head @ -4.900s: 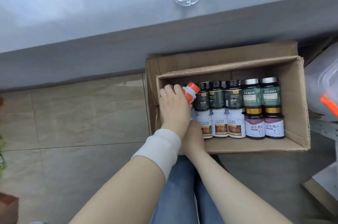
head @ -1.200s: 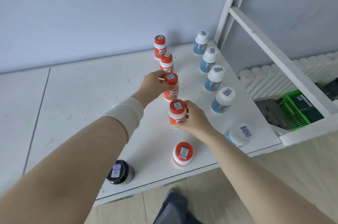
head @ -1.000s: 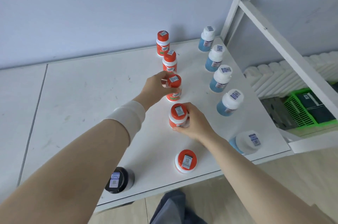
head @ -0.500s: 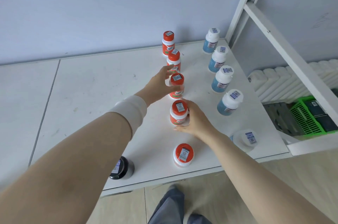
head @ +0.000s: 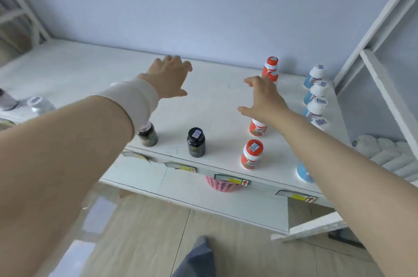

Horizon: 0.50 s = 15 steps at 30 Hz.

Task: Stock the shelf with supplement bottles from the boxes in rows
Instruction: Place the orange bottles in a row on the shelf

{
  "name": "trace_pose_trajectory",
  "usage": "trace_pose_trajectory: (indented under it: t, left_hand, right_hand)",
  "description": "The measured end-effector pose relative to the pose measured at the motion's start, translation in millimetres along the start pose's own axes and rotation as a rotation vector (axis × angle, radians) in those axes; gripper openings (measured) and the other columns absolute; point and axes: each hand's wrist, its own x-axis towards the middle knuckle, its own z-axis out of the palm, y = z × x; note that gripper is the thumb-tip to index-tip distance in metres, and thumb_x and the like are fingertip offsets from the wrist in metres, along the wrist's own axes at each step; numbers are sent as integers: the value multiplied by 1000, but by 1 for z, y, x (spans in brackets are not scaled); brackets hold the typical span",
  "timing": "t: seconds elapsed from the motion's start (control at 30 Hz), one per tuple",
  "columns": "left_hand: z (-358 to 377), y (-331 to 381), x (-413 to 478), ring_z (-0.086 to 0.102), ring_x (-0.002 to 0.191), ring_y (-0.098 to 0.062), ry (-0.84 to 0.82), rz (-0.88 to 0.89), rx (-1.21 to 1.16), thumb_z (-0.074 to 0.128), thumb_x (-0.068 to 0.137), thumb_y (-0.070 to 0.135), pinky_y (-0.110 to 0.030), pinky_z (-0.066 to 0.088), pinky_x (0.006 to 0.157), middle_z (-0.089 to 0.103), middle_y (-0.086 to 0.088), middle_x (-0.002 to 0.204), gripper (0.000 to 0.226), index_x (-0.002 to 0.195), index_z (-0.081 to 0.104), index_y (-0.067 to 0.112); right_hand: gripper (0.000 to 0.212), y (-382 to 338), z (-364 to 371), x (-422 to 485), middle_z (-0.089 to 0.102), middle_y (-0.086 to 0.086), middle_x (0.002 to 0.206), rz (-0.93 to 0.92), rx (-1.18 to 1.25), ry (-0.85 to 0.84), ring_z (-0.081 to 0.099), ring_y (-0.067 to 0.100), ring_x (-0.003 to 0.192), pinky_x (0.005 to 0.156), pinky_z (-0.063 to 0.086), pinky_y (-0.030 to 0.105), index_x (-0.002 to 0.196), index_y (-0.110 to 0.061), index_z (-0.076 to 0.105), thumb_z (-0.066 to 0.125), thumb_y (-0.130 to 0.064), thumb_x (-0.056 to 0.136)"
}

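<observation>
A row of orange-capped bottles runs front to back on the white shelf [head: 217,100]: the front one [head: 251,154], one [head: 257,127] partly under my right wrist, the rear one [head: 270,69] by the wall. My right hand [head: 263,97] hovers over that row with fingers spread, holding nothing. My left hand [head: 168,77] is stretched out empty over the bare shelf middle, fingers relaxed. To the right stands a row of blue bottles with white caps [head: 316,104]. A black bottle [head: 195,142] and a dark bottle with a silver cap [head: 147,134] stand near the front edge.
The white shelf frame [head: 371,34] rises at the right. A pink basket [head: 222,185] hangs under the shelf front, beside price tags [head: 233,180]. A blue bottle [head: 304,172] stands at the front right edge. More bottles [head: 38,104] lie blurred at the far left. Wooden floor lies below.
Both hands have let go of the orange-capped bottles and lifted away. My left hand has swung left over the bare shelf, and the view has turned left.
</observation>
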Motion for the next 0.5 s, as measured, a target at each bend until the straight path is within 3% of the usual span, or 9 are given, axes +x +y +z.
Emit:
trace_pose_trajectory:
  t: [0.27, 0.5]
  left_hand:
    - [13, -123, -128, 42, 124, -29, -14, -293, 16, 64, 84, 39, -40, 37, 98, 43, -10, 135, 66, 140, 35, 20]
    - [53, -268, -257, 43, 124, -31, -53, -548, -5, 64, 85, 35, -41, 39, 97, 42, -13, 134, 64, 138, 35, 15]
  right_hand:
    - [69, -166, 46, 8, 28, 10, 139, -316, -165, -107, 28, 27, 131, 93, 38, 36, 140, -14, 27, 64, -27, 82]
    - [65, -360, 129, 8, 29, 10, 138, -558, -205, -159, 29, 28, 129, 92, 39, 37, 136, -14, 31, 63, -25, 81]
